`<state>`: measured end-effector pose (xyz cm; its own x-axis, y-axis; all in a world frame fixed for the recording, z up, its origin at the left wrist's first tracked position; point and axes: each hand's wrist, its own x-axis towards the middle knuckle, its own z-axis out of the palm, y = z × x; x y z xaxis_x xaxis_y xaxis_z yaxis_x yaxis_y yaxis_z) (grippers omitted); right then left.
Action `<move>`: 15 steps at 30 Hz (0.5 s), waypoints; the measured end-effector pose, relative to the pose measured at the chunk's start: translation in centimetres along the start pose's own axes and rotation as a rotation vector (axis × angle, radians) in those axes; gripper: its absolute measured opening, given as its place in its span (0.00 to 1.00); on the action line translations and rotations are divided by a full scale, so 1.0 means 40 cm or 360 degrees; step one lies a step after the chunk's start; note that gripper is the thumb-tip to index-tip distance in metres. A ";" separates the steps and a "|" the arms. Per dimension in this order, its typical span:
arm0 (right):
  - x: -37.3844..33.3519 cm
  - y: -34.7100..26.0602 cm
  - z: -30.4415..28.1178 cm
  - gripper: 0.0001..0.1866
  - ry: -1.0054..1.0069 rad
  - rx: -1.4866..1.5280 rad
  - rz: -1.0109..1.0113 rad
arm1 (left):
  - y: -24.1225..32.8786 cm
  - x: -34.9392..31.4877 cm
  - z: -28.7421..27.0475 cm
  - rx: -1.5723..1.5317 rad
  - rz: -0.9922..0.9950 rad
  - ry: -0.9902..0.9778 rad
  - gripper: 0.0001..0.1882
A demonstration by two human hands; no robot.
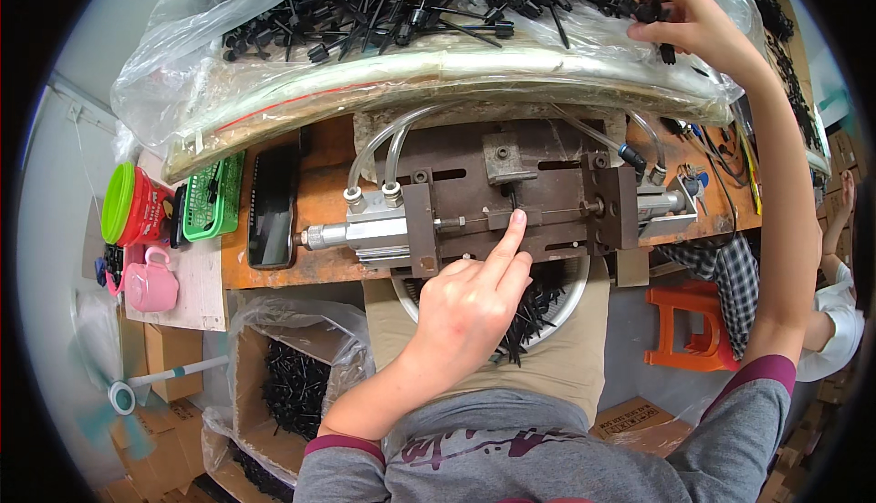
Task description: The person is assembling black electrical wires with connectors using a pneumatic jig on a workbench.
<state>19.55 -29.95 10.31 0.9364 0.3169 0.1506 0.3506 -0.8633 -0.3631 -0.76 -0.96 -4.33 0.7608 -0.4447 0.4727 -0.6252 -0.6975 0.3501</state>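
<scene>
My left hand (474,307) lies over the front of a dark metal fixture (465,161). Its index finger is stretched out, the other fingers curled, and the fingertip touches or nearly touches a small black part (512,197) under the steel block. Up at the far right, my right hand (698,29) pinches a black plastic part (651,6) with a thick head; whether it is one or more I cannot tell. That hand is at the edge of a heap of black stemmed plastic parts (415,10) on clear plastic sheeting (182,56).
Air cylinders (379,238) with clear hoses flank the fixture. A phone (274,202), green basket (224,197), red tub (151,207) and pink cup (151,284) stand left. Below sit a round tray (573,307) and a lined carton (251,384). An orange stool (675,325) and another person (835,321) are right.
</scene>
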 end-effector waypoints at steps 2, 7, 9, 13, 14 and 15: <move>-0.018 0.022 -0.026 0.13 -0.0032 0.0095 0.0023 | 0.001 0.001 -0.001 -0.0013 0.0004 0.0002 0.12; -0.030 0.099 -0.054 0.18 0.0421 0.0757 0.0103 | 0.001 0.001 0.000 -0.0038 0.0021 0.0015 0.12; -0.031 0.142 -0.072 0.16 0.0484 0.1077 -0.0037 | 0.001 0.001 -0.001 -0.0020 0.0051 0.0024 0.12; -0.046 0.144 -0.062 0.15 0.0686 0.1652 -0.0095 | 0.011 -0.005 -0.030 -0.0221 0.0090 -0.0048 0.15; -0.057 0.117 -0.045 0.15 0.0627 0.1700 -0.0054 | 0.015 -0.004 -0.044 -0.0367 0.0073 -0.0057 0.17; -0.088 0.087 -0.024 0.15 0.0569 0.1744 -0.0011 | 0.020 -0.001 -0.060 -0.0515 0.0058 -0.0066 0.18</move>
<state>17.47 -34.43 9.38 0.9382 0.0396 0.3439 0.3442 -0.0017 -0.9389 -1.71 -0.17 -2.12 0.7391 -0.4933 0.4587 -0.6701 -0.4688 0.5755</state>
